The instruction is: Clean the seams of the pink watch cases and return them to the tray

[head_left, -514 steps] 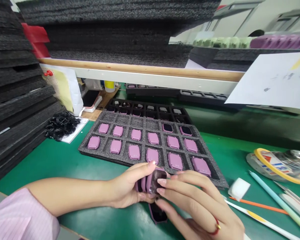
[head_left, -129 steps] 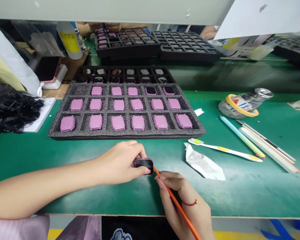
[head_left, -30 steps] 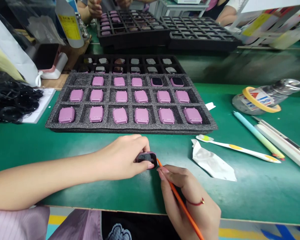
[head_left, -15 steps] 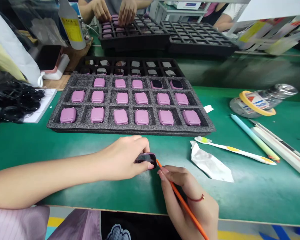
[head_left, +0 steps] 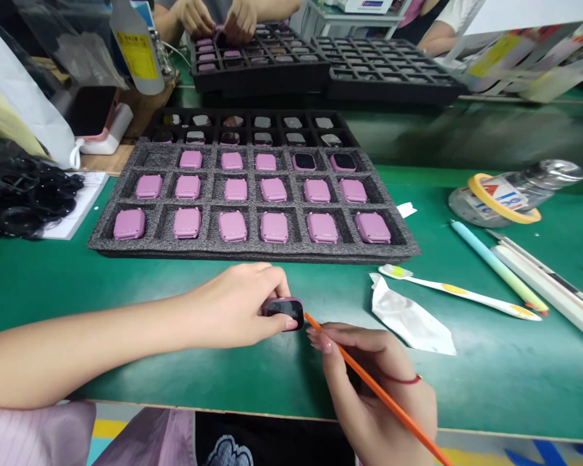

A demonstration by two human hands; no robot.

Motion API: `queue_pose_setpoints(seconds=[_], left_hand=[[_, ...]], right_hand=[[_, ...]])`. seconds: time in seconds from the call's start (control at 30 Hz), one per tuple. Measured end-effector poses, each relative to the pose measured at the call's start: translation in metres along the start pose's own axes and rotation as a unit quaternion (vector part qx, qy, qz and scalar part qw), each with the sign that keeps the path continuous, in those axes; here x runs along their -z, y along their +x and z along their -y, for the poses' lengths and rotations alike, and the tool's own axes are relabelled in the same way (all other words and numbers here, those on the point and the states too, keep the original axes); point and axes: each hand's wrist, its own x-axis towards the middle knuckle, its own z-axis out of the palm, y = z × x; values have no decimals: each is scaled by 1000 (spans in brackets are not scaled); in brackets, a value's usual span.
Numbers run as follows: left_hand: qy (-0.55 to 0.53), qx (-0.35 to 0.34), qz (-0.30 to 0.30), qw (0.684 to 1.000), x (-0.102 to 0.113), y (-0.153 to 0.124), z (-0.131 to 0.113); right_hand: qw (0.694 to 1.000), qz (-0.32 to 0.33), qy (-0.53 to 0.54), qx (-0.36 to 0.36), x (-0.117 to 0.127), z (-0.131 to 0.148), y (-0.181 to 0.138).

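Between the thumb and fingers of my left hand (head_left: 245, 307) is a smartwatch body (head_left: 284, 312), dark screen up, with a purple rim. My right hand (head_left: 379, 382) grips a thin orange stick (head_left: 383, 395) like a pen. Its tip is right at the watch's right edge; I cannot tell whether they touch. Just beyond my hands lies a grey foam tray (head_left: 252, 251) with rows of purple watch bodies (head_left: 274, 227), most back side up. Two in its far row show dark screens.
Right of my hands lie a crumpled white wipe (head_left: 412, 317), a toothbrush (head_left: 459, 291), a pastel pen (head_left: 495, 262) and a glass bottle (head_left: 510, 197) with a yellow ring. Black loops (head_left: 24, 197) sit at left. Across the bench, another person's hands (head_left: 218, 19) work over a black tray (head_left: 257, 74).
My right hand has shifted slightly right and rolled, with the orange stick lying at a flatter slant. My left hand and the watch body have barely moved.
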Motion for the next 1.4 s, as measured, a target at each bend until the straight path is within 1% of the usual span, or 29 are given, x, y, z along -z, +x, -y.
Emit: queue_pose_setpoints(seconds=[0.07, 0.2, 0.4, 0.47, 0.53, 0.57, 0.6, 0.67, 0.7, 0.73, 0.77, 0.8, 0.83, 0.93, 1.0, 1.07, 1.1, 1.17, 1.23, 1.27, 1.3, 1.33, 1.4], left_hand=[[-1, 0, -1, 1000, 0, 0, 0], [8, -5, -3, 1000, 0, -1, 0], [16, -9, -7, 1000, 0, -2, 1], [16, -10, -5, 1000, 0, -2, 1], [13, -12, -5, 1000, 0, -3, 0], [10, -10, -4, 1000, 0, -3, 0], [7, -7, -4, 1000, 0, -4, 0], [3, 1, -5, 1000, 0, -4, -1], [2, 2, -6, 1000, 0, -5, -1], [2, 2, -9, 1000, 0, -6, -1], [2, -1, -12, 1000, 0, -6, -1], [-1, -5, -16, 1000, 0, -6, 0], [-9, -5, -18, 1000, 0, -6, 0], [-78, 22, -10, 997, 0, -5, 4], [-148, 44, 5, 988, 0, -3, 6], [-234, 41, 11, 971, -1, -2, 5], [-286, 32, 4, 958, -1, -2, 4], [-398, 20, -21, 917, -3, -3, -1], [-490, 23, -24, 871, -5, -5, -6], [-513, 31, -18, 857, -6, -7, -9], [-520, 39, -14, 853, -7, -8, -11], [-512, 44, -18, 858, -7, -9, -13], [-482, 37, -55, 874, -6, -11, -16]], right_hand=[[1000, -5, -3, 24, -2, 0, -1], [999, 0, -10, 40, -5, 4, 1], [996, 30, -15, 81, -4, 5, 2], [996, 35, -5, 79, -4, 4, 4], [998, 33, 24, 58, -3, 4, 7], [998, 19, 40, 40, -1, 4, 10], [998, -10, 53, 22, 3, 4, 13], [994, -95, 47, -29, 16, -2, 22], [989, -138, 21, -55, 25, -8, 29], [984, -163, -20, -68, 37, -16, 36], [980, -169, -71, -74, 49, -26, 45], [975, -171, -135, -48, 63, -37, 55], [970, -144, -195, 0, 76, -50, 67], [968, -78, -233, 43, 109, -83, 102], [968, -34, -238, 72, 122, -99, 125], [965, -13, -241, 103, 128, -108, 146], [963, -14, -243, 116, 128, -110, 155], [960, -27, -242, 140, 122, -108, 167], [959, -32, -228, 165, 108, -94, 170], [960, -27, -215, 179, 99, -83, 168], [961, -12, -197, 194, 87, -69, 164], [962, 15, -175, 208, 75, -53, 159], [960, 78, -128, 235, 52, -19, 147]])
